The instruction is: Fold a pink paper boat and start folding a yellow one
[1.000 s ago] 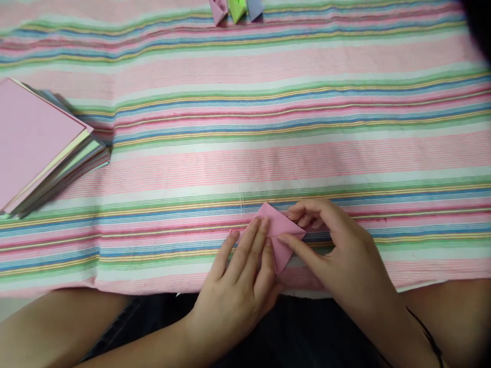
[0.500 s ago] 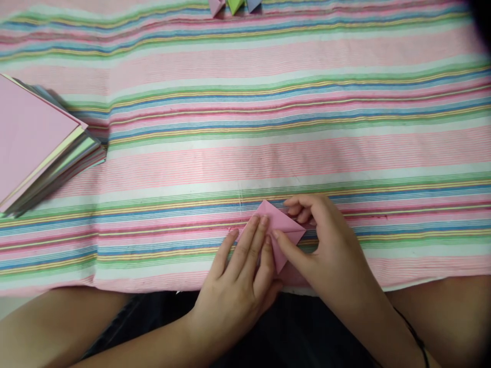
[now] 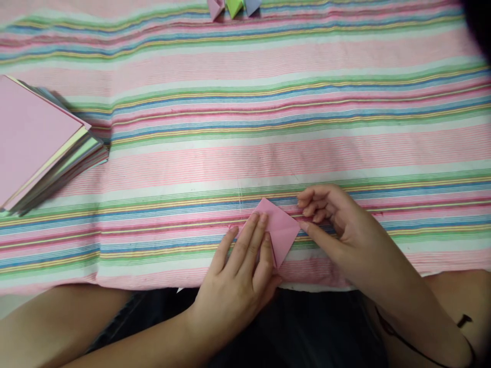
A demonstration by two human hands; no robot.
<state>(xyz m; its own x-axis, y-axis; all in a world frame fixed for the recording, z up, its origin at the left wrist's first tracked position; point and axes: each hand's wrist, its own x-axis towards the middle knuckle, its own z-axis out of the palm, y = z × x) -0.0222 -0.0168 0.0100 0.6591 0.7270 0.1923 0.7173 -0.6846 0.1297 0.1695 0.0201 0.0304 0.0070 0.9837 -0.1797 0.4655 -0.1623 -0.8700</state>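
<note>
A small folded square of pink origami paper (image 3: 283,225) lies corner-up on the striped cloth near its front edge. My left hand (image 3: 238,276) rests flat on its left half, fingers stretched out and covering that side. A faint crease runs across the bare right half. Beside the paper's right corner is my right hand (image 3: 337,225), its thumb tip at or just touching that corner. The fingers of this hand are loosely curved and apart from the thumb, with nothing seen between them.
A stack of coloured paper sheets (image 3: 38,138), pink on top, lies at the left. Along the top edge are folded paper pieces in pink (image 3: 215,9), green (image 3: 235,7) and bluish grey (image 3: 252,6), partly cut off. The striped cloth (image 3: 268,158) has slight wrinkles.
My right hand has moved right, its thumb sliding from the paper's middle to the right corner. The paper's right half now looks smoother, without the open flap edge. My left hand stays put.
</note>
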